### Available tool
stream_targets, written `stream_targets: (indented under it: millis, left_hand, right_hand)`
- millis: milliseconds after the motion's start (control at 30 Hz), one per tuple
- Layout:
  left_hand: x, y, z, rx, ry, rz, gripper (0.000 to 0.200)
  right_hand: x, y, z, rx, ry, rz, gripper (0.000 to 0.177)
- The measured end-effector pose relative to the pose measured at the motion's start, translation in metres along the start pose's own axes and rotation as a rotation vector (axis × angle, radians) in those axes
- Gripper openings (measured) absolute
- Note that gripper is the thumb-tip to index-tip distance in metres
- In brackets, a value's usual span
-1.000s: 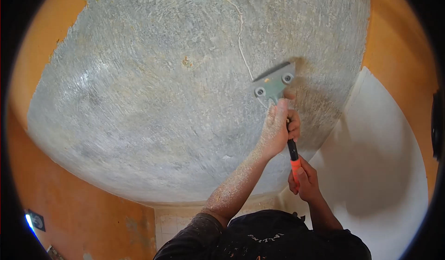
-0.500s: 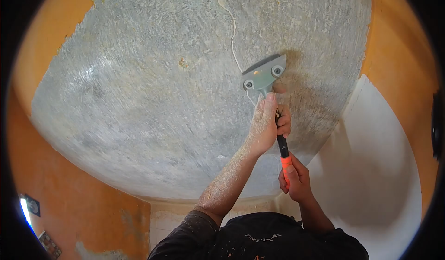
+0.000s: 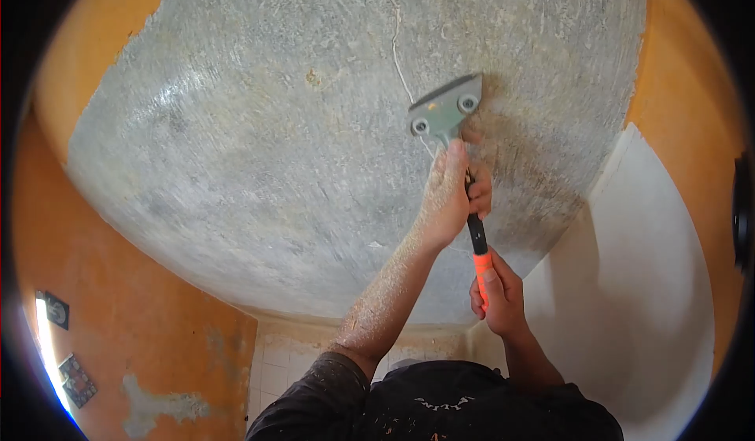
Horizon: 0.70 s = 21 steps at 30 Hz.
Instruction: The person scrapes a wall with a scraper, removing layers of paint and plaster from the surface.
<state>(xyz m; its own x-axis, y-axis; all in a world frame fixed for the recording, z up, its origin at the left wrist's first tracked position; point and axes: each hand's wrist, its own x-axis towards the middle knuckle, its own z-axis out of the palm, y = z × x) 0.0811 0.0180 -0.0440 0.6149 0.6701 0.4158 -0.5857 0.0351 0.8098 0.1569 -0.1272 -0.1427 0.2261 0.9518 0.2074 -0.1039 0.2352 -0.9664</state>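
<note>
A wide scraper (image 3: 446, 112) with a grey-green head, two round screws and a black shaft lies with its blade against a rough grey surface (image 3: 275, 142). My left hand (image 3: 454, 193), dusted with pale flakes up the forearm, is wrapped round the shaft just below the head. Lower down, my right hand (image 3: 500, 295) grips the orange handle end (image 3: 483, 272). A thin whitish crack (image 3: 399, 59) runs down the grey surface to the blade's left corner and shows again beneath the head.
Orange wall (image 3: 157, 307) borders the grey surface on both sides. A white panel (image 3: 645, 268) stands at the right. Pale tiles (image 3: 275, 366) show at the bottom, and small dark plates (image 3: 77, 380) hang at the lower left.
The scraper and both hands sit slightly higher in the view. The grey surface's left and right edges have shifted rightwards, and more of the lower left wall shows. Both grips are unchanged.
</note>
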Motion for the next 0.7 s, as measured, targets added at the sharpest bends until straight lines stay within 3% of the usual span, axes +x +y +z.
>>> stream_targets:
  millis: [233, 400, 500, 700]
  left_hand:
    - [0.013, 0.023, 0.010, -0.027, 0.026, 0.039, 0.045]
    - [-0.002, 0.005, -0.002, 0.027, 0.046, -0.017, 0.046]
    - [-0.025, -0.025, -0.023, 0.045, 0.027, -0.056, 0.049]
    - [-0.021, 0.000, -0.028, 0.065, -0.017, -0.099, 0.050]
  right_hand:
    - [0.012, -0.030, 0.006, -0.049, -0.001, -0.037, 0.051]
    - [-0.001, 0.003, 0.010, -0.055, 0.020, -0.047, 0.051]
    - [-0.016, 0.033, 0.006, -0.021, 0.032, 0.053, 0.053]
    - [-0.013, 0.025, 0.021, -0.026, 0.029, 0.111, 0.054]
